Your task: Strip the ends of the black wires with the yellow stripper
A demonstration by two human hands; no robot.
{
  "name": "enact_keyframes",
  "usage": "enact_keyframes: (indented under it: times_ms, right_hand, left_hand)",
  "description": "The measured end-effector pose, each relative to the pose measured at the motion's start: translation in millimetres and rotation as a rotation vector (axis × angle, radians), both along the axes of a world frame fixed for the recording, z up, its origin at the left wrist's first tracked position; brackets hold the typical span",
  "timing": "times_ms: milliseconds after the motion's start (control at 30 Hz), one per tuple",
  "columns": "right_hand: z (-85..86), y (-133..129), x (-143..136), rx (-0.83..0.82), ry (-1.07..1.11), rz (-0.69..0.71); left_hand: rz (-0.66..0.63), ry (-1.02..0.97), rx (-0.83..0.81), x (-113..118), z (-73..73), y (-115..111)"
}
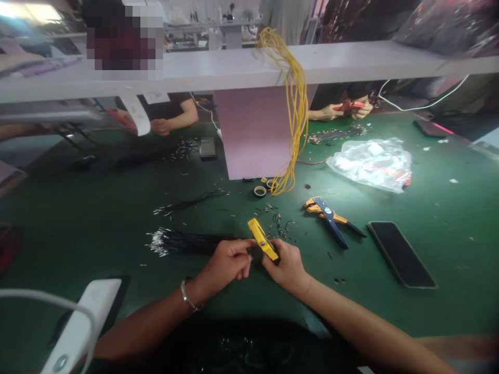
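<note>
My right hand (pixel 287 264) is closed around a compact yellow wire stripper (pixel 262 240) with a round pivot, tilted with its far end up and left. My left hand (pixel 231 259) is just left of it, index finger stretched to the tool's side and the other fingers curled. Anything thin pinched in the left fingers is too small to make out. Behind the left hand lies a bundle of black wires (pixel 195 242) with bright metal ends pointing left. A smaller bunch of black wires (pixel 191 201) lies farther back. Small dark clippings (pixel 278 224) are scattered beyond the stripper.
On the right are blue-and-orange pliers (pixel 329 218), a phone (pixel 401 254) and a clear plastic bag (pixel 374 163). Yellow wires (pixel 298 104) hang from the raised shelf (pixel 351 59), near tape rolls (pixel 260 191). A white device (pixel 88 317) with a cable is front left. Co-workers' hands (pixel 351 108) are across the table.
</note>
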State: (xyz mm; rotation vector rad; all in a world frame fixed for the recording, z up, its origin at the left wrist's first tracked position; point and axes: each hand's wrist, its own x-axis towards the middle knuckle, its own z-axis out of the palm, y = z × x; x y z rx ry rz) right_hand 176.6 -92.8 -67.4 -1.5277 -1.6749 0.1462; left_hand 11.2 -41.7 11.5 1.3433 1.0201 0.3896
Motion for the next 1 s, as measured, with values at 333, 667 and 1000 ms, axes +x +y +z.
enact_keyframes:
  times_ms: [333,667,1000]
  right_hand:
    - [7.0,3,2,-0.121,0.061,-0.029]
    - [10.6,5,3,-0.195,0.125,-0.037]
    - [14.6,7,8,-0.389,0.421,-0.001]
  left_hand:
    - [0.07,-0.064,-0.06,-2,-12.3,6]
    - [0.109,-0.068,-0.061,-1,-8.3,10]
    - [0.197,-0.102,-0.039,-2,-10.9,17]
